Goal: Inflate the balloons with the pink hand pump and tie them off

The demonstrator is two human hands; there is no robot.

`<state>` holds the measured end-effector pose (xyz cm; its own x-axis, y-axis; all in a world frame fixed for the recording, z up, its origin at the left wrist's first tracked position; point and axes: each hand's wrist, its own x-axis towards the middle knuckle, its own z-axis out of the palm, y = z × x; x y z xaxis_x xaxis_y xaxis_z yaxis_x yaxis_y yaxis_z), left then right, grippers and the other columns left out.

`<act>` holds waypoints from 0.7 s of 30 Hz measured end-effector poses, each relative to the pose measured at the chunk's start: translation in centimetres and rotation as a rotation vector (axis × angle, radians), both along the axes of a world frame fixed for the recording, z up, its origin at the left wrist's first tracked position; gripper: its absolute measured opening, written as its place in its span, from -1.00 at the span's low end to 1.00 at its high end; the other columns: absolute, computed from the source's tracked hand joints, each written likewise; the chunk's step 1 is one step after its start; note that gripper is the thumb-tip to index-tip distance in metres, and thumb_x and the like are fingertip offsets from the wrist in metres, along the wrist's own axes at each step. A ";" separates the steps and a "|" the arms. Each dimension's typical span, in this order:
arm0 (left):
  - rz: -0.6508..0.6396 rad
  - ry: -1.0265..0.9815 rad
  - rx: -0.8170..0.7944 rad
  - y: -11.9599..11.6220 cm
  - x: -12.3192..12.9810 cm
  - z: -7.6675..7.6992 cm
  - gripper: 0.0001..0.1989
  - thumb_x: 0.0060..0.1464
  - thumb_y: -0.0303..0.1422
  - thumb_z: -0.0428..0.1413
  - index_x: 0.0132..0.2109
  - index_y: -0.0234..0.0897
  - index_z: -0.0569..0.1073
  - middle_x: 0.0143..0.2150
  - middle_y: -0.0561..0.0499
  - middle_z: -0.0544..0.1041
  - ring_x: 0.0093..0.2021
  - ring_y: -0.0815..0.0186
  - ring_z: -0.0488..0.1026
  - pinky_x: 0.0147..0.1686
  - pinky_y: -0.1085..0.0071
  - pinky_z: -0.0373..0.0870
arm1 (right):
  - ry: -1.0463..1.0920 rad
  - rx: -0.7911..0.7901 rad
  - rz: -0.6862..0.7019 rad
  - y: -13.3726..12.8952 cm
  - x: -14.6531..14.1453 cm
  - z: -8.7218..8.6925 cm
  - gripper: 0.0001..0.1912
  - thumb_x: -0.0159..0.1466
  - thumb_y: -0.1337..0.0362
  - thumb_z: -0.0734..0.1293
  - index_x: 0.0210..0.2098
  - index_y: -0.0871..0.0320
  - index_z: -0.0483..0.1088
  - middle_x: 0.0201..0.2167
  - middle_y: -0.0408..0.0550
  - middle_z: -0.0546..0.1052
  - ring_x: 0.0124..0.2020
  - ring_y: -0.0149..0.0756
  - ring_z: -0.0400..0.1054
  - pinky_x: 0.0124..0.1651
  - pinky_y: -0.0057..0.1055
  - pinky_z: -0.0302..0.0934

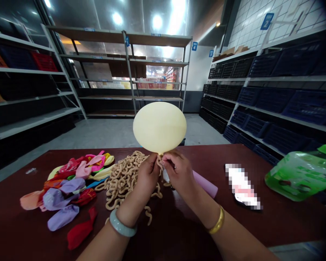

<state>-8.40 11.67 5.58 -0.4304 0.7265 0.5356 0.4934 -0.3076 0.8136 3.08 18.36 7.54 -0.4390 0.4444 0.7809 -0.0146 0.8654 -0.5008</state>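
Observation:
A pale yellow inflated balloon point(159, 127) stands upright above my two hands, its neck pointing down between them. My left hand point(149, 170) is closed, thumb and fingers pinching at the balloon's neck. From the other side, my right hand point(178, 166) pinches a short tan cord point(159, 163) close under the neck. Whether the cord goes round the neck is hidden by my fingers. Beside my left hand lies a heap of curly tan cords point(125, 174). A lilac cylinder point(205, 184) rests behind my right wrist.
Uninflated balloons in many colours point(70, 177) lie at the left of the dark red table point(179, 232). A phone point(243, 186) with a blurred screen and a green-capped plastic jug point(299, 175) are on the right. Shelves with crates point(271, 94) stand around.

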 end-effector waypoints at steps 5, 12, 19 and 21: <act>-0.011 -0.026 0.028 -0.1 0.1 0.0 -0.82 0.15 -0.40 -0.03 -0.17 -0.27 0.45 -0.33 0.02 0.46 -0.30 0.29 0.37 -0.25 0.42 0.29 | -0.005 0.048 0.063 0.0 0.1 0.2 -0.86 0.34 0.30 0.20 -0.26 0.09 0.39 -0.26 -0.03 0.51 -0.20 -0.25 0.37 -0.10 -0.30 0.24; 0.037 0.037 0.004 -0.6 0.4 0.4 -0.85 0.18 -0.34 -0.03 -0.29 -0.26 0.40 -0.40 0.04 0.41 -0.38 0.32 0.32 -0.34 0.45 0.24 | 0.065 -0.193 0.146 0.4 -0.1 -0.3 -0.92 0.27 0.24 0.30 -0.26 0.09 0.37 -0.32 -0.09 0.47 -0.28 -0.31 0.36 -0.23 -0.38 0.30; 0.053 0.130 -0.015 -0.5 0.1 0.2 -0.86 0.18 -0.42 -0.06 -0.28 -0.26 0.39 -0.42 0.05 0.39 -0.40 0.33 0.30 -0.37 0.45 0.20 | 0.022 -0.315 0.223 0.8 -0.1 -0.1 -0.98 0.22 0.31 0.32 -0.32 0.09 0.39 -0.30 -0.09 0.44 -0.35 -0.35 0.34 -0.38 -0.45 0.28; 0.048 0.095 -0.020 -0.3 0.0 0.1 -0.85 0.20 -0.39 -0.06 -0.27 -0.26 0.39 -0.42 0.06 0.39 -0.40 0.33 0.30 -0.38 0.44 0.19 | -0.002 -0.398 0.238 0.6 -0.2 -0.1 -0.98 0.22 0.32 0.30 -0.37 0.11 0.35 -0.35 -0.11 0.42 -0.45 -0.40 0.29 -0.48 -0.49 0.22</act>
<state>-8.37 11.33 5.65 -0.4131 0.7170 0.5614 0.5825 -0.2658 0.7681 2.84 19.00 7.48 -0.5667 0.5962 0.5687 -0.1882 0.5783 -0.7938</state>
